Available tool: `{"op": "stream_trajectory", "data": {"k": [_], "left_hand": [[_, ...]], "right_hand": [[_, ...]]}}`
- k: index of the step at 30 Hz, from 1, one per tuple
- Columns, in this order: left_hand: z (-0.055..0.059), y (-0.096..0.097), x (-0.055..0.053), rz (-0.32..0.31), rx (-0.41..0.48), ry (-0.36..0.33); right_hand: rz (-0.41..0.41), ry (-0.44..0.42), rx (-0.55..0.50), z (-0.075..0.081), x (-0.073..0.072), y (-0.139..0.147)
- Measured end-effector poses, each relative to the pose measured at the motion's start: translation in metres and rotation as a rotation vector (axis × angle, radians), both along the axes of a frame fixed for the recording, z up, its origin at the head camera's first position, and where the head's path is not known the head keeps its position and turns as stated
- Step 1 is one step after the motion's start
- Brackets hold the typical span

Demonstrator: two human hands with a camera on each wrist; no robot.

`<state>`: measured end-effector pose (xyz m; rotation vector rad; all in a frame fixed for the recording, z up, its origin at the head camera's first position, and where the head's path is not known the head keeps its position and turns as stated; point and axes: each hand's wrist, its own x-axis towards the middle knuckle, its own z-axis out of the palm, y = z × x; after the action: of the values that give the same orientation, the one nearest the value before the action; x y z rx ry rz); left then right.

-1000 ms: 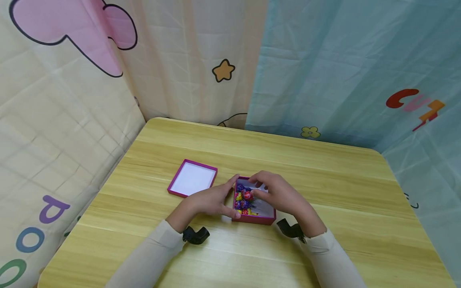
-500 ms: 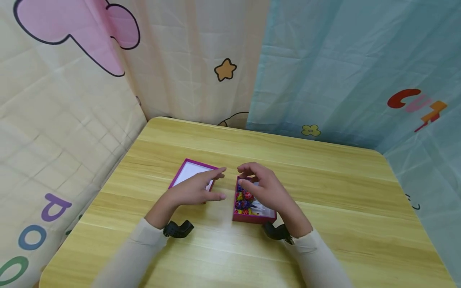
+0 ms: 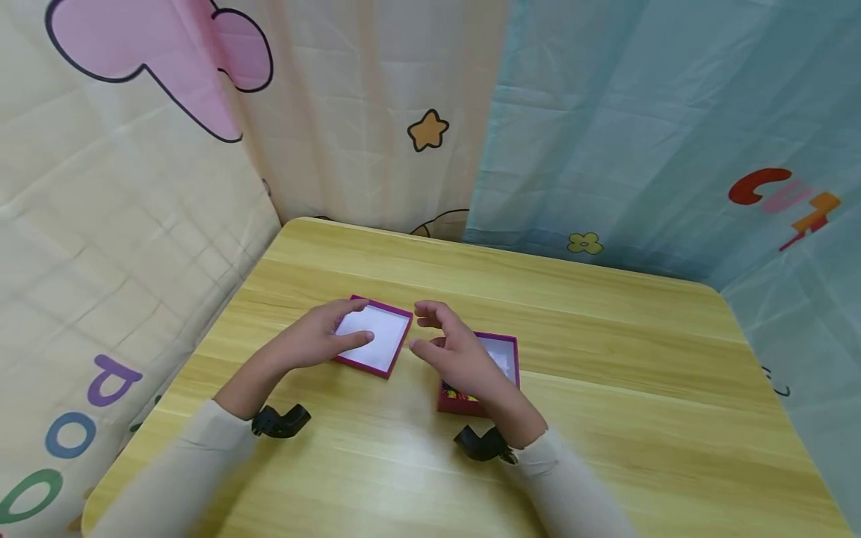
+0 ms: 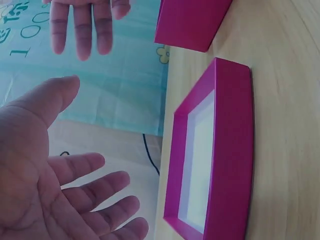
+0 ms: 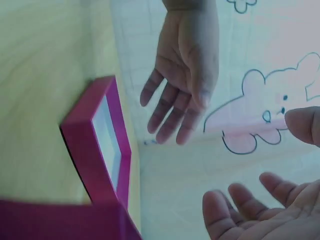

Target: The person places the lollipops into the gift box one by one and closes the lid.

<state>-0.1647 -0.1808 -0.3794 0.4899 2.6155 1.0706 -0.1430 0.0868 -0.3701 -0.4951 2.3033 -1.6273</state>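
Note:
A shallow magenta box lid (image 3: 377, 336) with a white inside lies open side up on the table. My left hand (image 3: 316, 334) hovers over the lid's left side, thumb and fingers spread apart and holding nothing. To its right, my right hand (image 3: 457, 355) is above the magenta box (image 3: 464, 406), fingers loosely bent toward the lid, also with nothing in its grasp. Colourful wrapped lollipops (image 3: 460, 395) lie in the box, mostly hidden under the right hand and forearm. In the left wrist view the lid (image 4: 232, 145) stands beside the open palm, apart from the fingers.
A light wood table (image 3: 605, 359) carries the box and lid. Printed curtains (image 3: 377, 112) hang behind and to both sides. Each wrist wears a black camera mount, such as the left mount (image 3: 281, 422).
My left hand has let go of the box's left side and moved left over the lid. My right hand has come out of the box and shifted left toward the lid.

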Motion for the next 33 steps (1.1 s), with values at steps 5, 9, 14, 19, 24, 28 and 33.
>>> {"op": "stream_trajectory", "data": {"k": [5,9,14,19,24,28,33], "left_hand": [[0.003,-0.016,0.002,0.056,0.051,-0.134],[0.007,-0.026,0.001,0.098,0.066,-0.229],[0.007,-0.032,-0.001,0.116,0.048,-0.296],[0.001,-0.031,-0.006,0.134,0.048,-0.336],[-0.005,-0.029,-0.011,0.151,0.046,-0.361],[-0.009,-0.026,-0.015,0.146,0.051,-0.372],[-0.012,-0.020,-0.014,0.142,0.054,-0.341]], "right_hand": [[0.002,-0.082,-0.058,-0.006,0.004,-0.019],[0.002,-0.115,-0.089,-0.011,0.012,-0.035],[-0.005,-0.131,-0.023,-0.022,0.026,-0.055],[-0.060,-0.137,0.042,-0.035,0.031,-0.068],[-0.121,-0.157,0.052,-0.042,0.030,-0.071],[-0.127,-0.202,0.057,-0.047,0.028,-0.070],[-0.129,-0.225,-0.011,-0.050,0.025,-0.071]]}}
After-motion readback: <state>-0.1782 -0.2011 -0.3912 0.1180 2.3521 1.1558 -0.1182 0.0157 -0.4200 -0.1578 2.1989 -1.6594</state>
